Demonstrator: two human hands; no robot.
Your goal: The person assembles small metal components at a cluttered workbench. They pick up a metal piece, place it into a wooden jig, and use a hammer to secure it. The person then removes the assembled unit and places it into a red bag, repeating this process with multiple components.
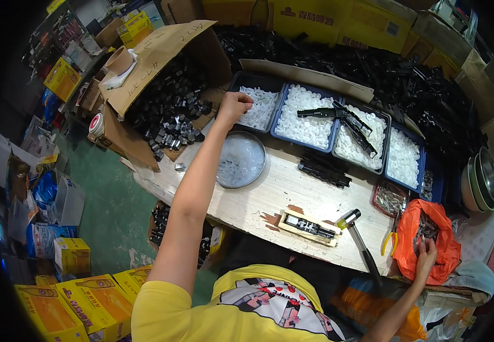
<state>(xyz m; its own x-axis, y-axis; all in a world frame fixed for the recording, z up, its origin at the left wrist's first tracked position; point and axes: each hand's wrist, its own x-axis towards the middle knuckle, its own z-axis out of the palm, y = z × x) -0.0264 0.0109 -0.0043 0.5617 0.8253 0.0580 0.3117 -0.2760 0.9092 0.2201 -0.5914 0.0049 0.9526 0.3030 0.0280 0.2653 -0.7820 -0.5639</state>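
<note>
My left hand (235,107) is at the left edge of a dark tray (275,85) of small white plastic pieces (260,105). Its fingers are pinched together; whatever they hold is too small to name. Far to the right, my right hand (426,261) reaches into a red-orange plastic bag (409,228) of small metal parts (426,228). Its fingers are drawn together among the parts, and I cannot make out what they grip. Between the hands, a pale wooden fixture (288,222) cradles a black and silver mechanism (309,227). A hammer (363,246) lies beside it.
A round metal pan (263,165) stands under my left forearm. Blue trays (305,143) of white pieces line the back, with black assemblies (349,122) across two. Yellow-handled pliers (390,244) lie by the bag. A cardboard box (161,48) of metal-and-black parts is at left; stacked bowls (486,179) stand right.
</note>
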